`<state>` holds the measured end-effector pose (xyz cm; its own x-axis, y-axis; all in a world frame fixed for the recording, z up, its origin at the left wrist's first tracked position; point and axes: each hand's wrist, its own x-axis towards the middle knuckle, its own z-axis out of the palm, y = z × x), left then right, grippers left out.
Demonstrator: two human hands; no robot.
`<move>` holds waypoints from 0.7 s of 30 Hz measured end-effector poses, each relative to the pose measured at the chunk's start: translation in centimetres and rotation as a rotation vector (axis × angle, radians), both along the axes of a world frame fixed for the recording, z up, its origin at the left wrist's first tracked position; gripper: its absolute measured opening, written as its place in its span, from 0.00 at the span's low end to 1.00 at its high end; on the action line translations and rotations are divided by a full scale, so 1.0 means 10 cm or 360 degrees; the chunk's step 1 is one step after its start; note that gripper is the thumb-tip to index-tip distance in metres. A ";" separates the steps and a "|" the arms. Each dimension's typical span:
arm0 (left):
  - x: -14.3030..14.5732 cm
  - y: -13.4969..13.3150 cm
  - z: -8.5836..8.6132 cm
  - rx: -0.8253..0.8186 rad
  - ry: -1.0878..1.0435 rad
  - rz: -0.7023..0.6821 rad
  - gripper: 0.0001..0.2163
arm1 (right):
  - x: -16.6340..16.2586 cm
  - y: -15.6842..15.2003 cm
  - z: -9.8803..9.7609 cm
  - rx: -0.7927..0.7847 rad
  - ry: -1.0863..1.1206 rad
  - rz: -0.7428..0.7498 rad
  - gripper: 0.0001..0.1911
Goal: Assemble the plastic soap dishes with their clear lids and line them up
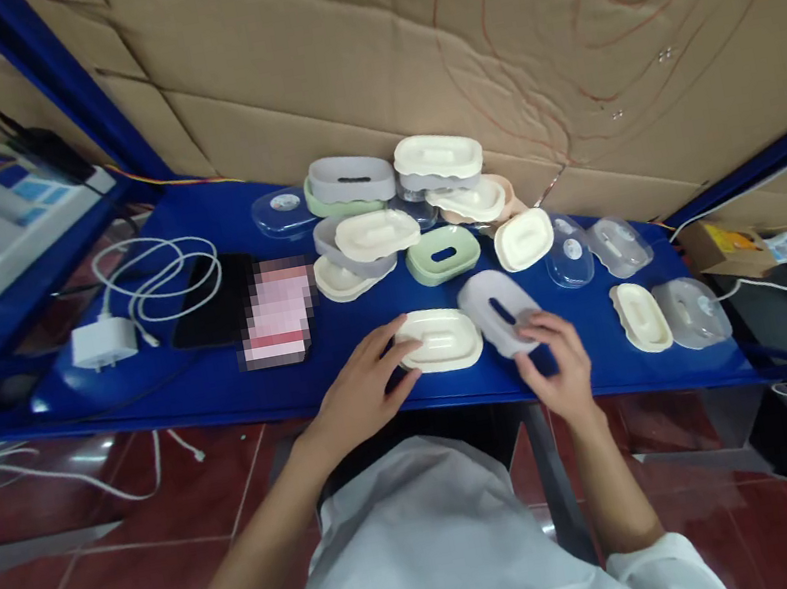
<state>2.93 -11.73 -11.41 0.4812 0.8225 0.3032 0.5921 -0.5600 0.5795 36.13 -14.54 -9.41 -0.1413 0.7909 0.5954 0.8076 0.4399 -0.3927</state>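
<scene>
My left hand (368,387) rests on the blue shelf (227,385), its fingers curled round the left end of a cream soap-dish tray (443,338). My right hand (556,362) pinches the near edge of a pale grey slotted soap-dish insert (495,309), tilted up just right of the cream tray. Behind them lie several more soap-dish parts: a green base (443,254), a cream piece (523,239), stacked grey and white pieces (352,180) and clear lids (570,261).
A white charger (103,342) with coiled cable (158,275), a black phone (212,301) and a blurred pink card (279,312) lie on the shelf's left. A cream tray (639,316) and clear lid (692,313) sit at right. Cardboard (470,37) lines the wall.
</scene>
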 end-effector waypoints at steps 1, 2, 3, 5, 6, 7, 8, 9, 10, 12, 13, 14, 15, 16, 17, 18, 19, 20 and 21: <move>0.00 0.00 0.01 -0.0040 -0.0025 0.0008 0.19 | -0.09 -0.02 -0.02 -0.0040 0.0021 0.0130 0.13; 0.00 0.00 0.02 -0.0081 -0.0051 0.0020 0.22 | -0.18 -0.02 -0.04 -0.0081 0.0041 0.0246 0.13; 0.00 0.00 0.03 -0.0115 -0.0074 0.0032 0.26 | -0.25 -0.01 -0.05 -0.0127 0.0051 0.0344 0.13; 0.00 0.00 0.03 -0.0141 -0.0080 0.0031 0.29 | -0.35 0.05 -0.06 -0.0226 0.0033 0.0476 0.16; 0.00 0.00 0.03 -0.0133 -0.0061 0.0018 0.30 | -0.38 0.09 -0.06 -0.0263 -0.0006 0.0515 0.20; 0.00 0.00 0.02 -0.0115 -0.0035 0.0003 0.28 | -0.41 0.13 -0.06 -0.0281 -0.0062 0.0543 0.23; -0.01 0.00 0.02 -0.0092 -0.0014 -0.0011 0.27 | -0.43 0.16 -0.05 -0.0281 -0.0127 0.0559 0.25; -0.01 0.00 0.01 -0.0063 -0.0008 -0.0020 0.24 | -0.44 0.18 -0.05 -0.0275 -0.0198 0.0569 0.26; -0.01 0.00 0.00 -0.0032 -0.0019 -0.0016 0.22 | -0.45 0.20 -0.05 -0.0267 -0.0261 0.0571 0.24; 0.00 -0.01 0.00 0.0028 -0.0068 0.0016 0.18 | -0.46 0.21 -0.05 -0.0255 -0.0328 0.0562 0.21; 0.00 -0.01 0.00 0.0058 -0.0088 0.0037 0.16 | -0.46 0.21 -0.05 -0.0250 -0.0330 0.0560 0.22; 0.00 -0.02 0.00 0.0086 -0.0092 0.0055 0.14 | -0.47 0.20 -0.05 -0.0245 -0.0322 0.0566 0.23; 0.00 -0.02 0.00 0.0115 -0.0084 0.0069 0.13 | -0.47 0.19 -0.05 -0.0240 -0.0311 0.0579 0.24; 0.01 -0.02 0.00 0.0145 -0.0068 0.0080 0.13 | -0.47 0.19 -0.06 -0.0234 -0.0298 0.0597 0.25; 0.01 -0.02 -0.01 0.0179 -0.0049 0.0089 0.12 | -0.47 0.18 -0.06 -0.0232 -0.0286 0.0615 0.26; 0.01 -0.02 -0.02 0.0215 -0.0030 0.0098 0.11 | -0.46 0.18 -0.06 -0.0233 -0.0273 0.0625 0.27; 0.01 -0.02 -0.03 0.0247 -0.0014 0.0105 0.10 | -0.46 0.18 -0.07 -0.0232 -0.0261 0.0623 0.27; 0.01 -0.02 -0.04 0.0272 0.0000 0.0110 0.10 | -0.45 0.19 -0.08 -0.0229 -0.0250 0.0606 0.27; 0.01 -0.02 -0.05 0.0289 0.0016 0.0111 0.10 | -0.45 0.19 -0.08 -0.0223 -0.0244 0.0579 0.26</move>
